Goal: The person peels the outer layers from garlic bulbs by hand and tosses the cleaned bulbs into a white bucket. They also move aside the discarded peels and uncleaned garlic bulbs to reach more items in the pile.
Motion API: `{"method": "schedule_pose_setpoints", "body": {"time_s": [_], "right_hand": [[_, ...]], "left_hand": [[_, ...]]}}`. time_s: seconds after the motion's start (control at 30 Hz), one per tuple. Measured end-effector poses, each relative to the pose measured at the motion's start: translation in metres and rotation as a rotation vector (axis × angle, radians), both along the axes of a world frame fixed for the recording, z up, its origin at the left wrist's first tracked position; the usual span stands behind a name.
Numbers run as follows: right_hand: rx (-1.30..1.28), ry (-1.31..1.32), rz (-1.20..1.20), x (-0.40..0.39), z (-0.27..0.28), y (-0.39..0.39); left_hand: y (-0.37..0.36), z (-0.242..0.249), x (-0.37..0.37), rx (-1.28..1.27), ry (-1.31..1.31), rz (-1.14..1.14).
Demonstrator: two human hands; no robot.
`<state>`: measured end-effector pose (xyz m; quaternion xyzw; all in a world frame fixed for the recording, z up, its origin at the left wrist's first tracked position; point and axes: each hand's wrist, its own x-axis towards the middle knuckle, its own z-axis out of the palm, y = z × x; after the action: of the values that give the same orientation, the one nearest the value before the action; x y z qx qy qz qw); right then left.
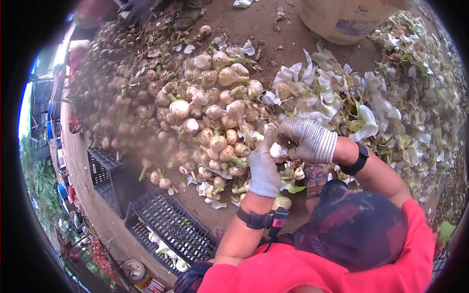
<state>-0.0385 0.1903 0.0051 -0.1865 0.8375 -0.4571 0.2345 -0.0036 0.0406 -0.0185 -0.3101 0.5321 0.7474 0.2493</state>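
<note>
My left hand (264, 170), in a pale grey work glove, is closed near the middle of the view beside a white garlic bulb (276, 151). From the right, my gloved right hand (309, 138) curls its fingers against the same bulb, and its fingertips are partly hidden. Both hands appear to grip it. Under and beyond them lies a large heap of soil-stained garlic bulbs (218, 143) with short cut stems. Loose white and green peelings (364, 115) pile up to the right of my hands.
Black plastic crates (171, 222) stand at lower left, one with several cleaned white bulbs (168, 251) in it. A dirty whitish bucket (349, 22) is at the top. Another person's shoe (188, 17) shows at the top left. My bent knee (354, 224) is below my right hand.
</note>
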Motion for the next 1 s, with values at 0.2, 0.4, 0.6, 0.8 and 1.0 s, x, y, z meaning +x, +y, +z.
{"method": "schedule_pose_setpoints", "body": {"time_s": [0.2,0.4,0.6,0.8,1.0], "right_hand": [[-0.084,0.064,0.031,0.002,0.001,-0.007],[-0.229,-0.243,0.657,0.024,0.031,-0.018],[0.581,0.566,-0.168,0.02,0.003,0.028],[-0.07,0.81,-0.189,-0.016,0.057,0.036],[0.935,1.579,-0.465,-0.109,0.191,0.139]], "left_hand": [[0.0,-0.006,-0.006,0.139,-0.172,0.244],[-0.019,-0.035,-0.011,0.411,-0.2,0.329],[-0.016,-0.011,-0.022,0.334,0.029,0.293],[0.006,0.052,-0.023,0.443,0.353,-0.228],[-0.049,0.069,-0.046,-0.02,0.563,-0.162]]}}
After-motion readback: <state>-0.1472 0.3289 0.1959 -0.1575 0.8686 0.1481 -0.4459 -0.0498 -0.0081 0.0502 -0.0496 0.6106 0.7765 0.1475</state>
